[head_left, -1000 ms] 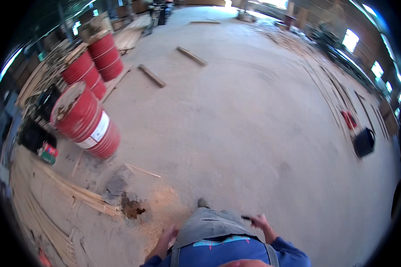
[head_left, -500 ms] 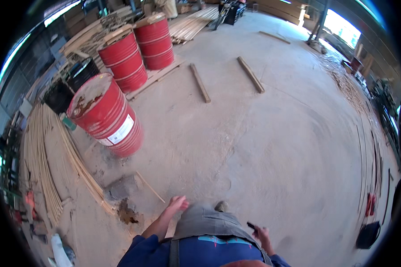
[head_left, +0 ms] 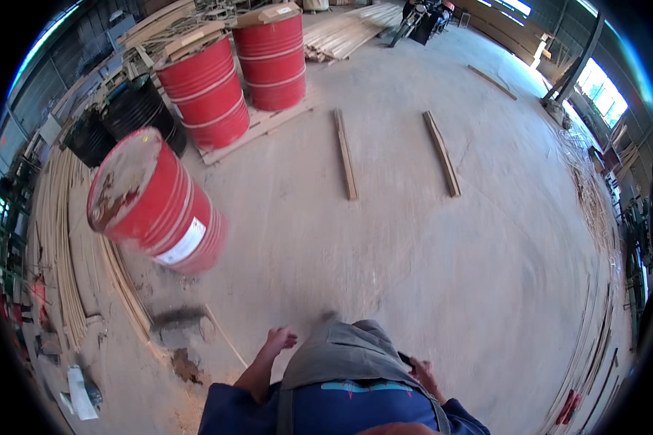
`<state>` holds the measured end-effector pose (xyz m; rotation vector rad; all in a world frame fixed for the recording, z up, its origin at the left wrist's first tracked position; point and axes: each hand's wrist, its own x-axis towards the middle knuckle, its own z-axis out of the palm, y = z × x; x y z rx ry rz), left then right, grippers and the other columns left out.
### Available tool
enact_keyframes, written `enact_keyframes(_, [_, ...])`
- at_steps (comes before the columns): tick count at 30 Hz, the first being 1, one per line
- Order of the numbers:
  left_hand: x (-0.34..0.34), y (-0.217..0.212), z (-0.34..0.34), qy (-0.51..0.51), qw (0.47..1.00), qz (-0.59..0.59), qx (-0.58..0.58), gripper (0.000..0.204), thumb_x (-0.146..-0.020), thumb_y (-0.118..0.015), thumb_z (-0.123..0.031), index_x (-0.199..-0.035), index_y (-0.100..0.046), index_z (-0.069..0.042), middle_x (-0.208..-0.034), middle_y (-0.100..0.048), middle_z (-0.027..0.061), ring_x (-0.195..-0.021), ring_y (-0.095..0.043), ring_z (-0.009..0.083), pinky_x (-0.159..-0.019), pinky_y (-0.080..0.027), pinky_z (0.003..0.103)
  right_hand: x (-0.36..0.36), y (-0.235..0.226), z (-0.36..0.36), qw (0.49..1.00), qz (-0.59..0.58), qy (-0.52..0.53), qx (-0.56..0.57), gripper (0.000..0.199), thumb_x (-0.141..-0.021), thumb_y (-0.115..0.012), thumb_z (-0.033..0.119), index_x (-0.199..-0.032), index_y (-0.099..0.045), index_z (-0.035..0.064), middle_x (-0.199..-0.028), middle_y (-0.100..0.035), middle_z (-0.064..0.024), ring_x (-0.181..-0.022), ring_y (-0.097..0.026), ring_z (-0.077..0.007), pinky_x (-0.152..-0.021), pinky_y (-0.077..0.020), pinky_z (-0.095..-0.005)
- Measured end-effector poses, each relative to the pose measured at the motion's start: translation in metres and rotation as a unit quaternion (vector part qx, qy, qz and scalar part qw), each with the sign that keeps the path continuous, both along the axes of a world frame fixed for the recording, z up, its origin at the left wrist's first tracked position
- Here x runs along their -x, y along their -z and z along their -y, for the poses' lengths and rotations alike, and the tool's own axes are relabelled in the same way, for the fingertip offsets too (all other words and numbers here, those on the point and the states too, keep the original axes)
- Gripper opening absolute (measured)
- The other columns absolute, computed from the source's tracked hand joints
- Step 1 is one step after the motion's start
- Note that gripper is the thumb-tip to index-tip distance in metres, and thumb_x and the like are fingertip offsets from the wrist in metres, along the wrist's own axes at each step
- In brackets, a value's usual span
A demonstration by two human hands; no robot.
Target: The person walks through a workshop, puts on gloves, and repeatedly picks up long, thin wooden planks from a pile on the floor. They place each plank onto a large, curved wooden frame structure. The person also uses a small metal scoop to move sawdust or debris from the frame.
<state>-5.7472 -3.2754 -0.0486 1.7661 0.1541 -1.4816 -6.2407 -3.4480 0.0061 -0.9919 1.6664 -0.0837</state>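
three red drums [head_left: 170,206] and two black drums [head_left: 144,109] at left, three loose timbers [head_left: 346,156], one far motorcycle [head_left: 418,20], two near hands [head_left: 279,339].

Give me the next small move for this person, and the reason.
Probably one short step forward, to the right of the nearest red drum, with the right hand closed around the dark object. The drum stands ahead to the left, and two wooden beams lie farther along the floor, so a short step should stop before them.
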Motion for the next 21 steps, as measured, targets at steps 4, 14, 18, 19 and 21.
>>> enact_keyframes(4, [-0.077, -0.1, 0.212, 0.008, 0.982, 0.072, 0.177, 0.034, -0.09, -0.06, -0.033, -0.097, -0.061, 0.0, -0.086, -0.069, 0.0115, -0.071, -0.067, 0.017, -0.062, -0.056, 0.03, -0.048, 0.062, 0.077, 0.992, 0.027, -0.103, 0.067, 0.038, -0.076, -0.071, 0.03, -0.079, -0.067, -0.0073, -0.063, -0.064, -0.0139, -0.048, -0.059, -0.017, -0.039, -0.045, -0.0297])
enact_keyframes(14, [-0.226, -0.001, 0.328, -0.17, 0.985, 0.036, 0.022, 0.027, -0.095, -0.05, -0.028, -0.1, -0.058, -0.003, -0.084, -0.067, 0.0152, -0.065, -0.066, 0.0249, -0.06, -0.056, 0.038, -0.277, 0.058, 0.503, 0.988, -0.035, -0.146, -0.04, 0.043, -0.08, -0.068, 0.041, -0.073, -0.064, -0.0008, -0.061, -0.062, -0.0084, -0.046, -0.059, -0.0146, -0.039, -0.0457, -0.0272])
enact_keyframes(18, [-0.226, 0.09, 0.289, -0.239, 0.97, 0.006, -0.045, 0.025, -0.093, -0.051, -0.03, -0.091, -0.06, -0.007, -0.081, -0.066, 0.0126, -0.07, -0.067, 0.0247, -0.067, -0.055, 0.042, -0.418, -0.002, 0.657, 0.991, 0.021, -0.131, 0.011, 0.047, -0.081, -0.068, 0.044, -0.083, -0.063, -0.0028, -0.069, -0.064, -0.0116, -0.053, -0.064, -0.0169, -0.041, -0.0466, -0.0275])
enact_keyframes(19, [-0.241, 0.103, 0.28, 0.156, 0.953, 0.249, -0.076, 0.033, -0.084, -0.066, -0.034, -0.076, -0.06, -0.003, -0.075, -0.066, 0.0091, -0.069, -0.066, 0.0197, -0.07, -0.054, 0.036, -0.453, -0.008, 0.686, 0.991, 0.028, -0.134, 0.013, 0.048, -0.081, -0.068, 0.044, -0.085, -0.062, -0.0031, -0.069, -0.064, -0.0116, -0.053, -0.064, -0.0172, -0.041, -0.0464, -0.0274])
enact_keyframes(21, [-0.285, 0.125, 0.315, -0.088, 0.962, 0.112, -0.233, 0.041, -0.077, -0.073, -0.038, -0.085, -0.065, 0.001, -0.079, -0.068, 0.0106, -0.075, -0.066, 0.0187, -0.073, -0.052, 0.034, -0.526, -0.009, 0.731, 0.991, 0.065, -0.115, 0.034, 0.048, -0.082, -0.069, 0.043, -0.087, -0.062, -0.0035, -0.069, -0.064, -0.0112, -0.053, -0.064, -0.0174, -0.04, -0.0456, -0.0272])
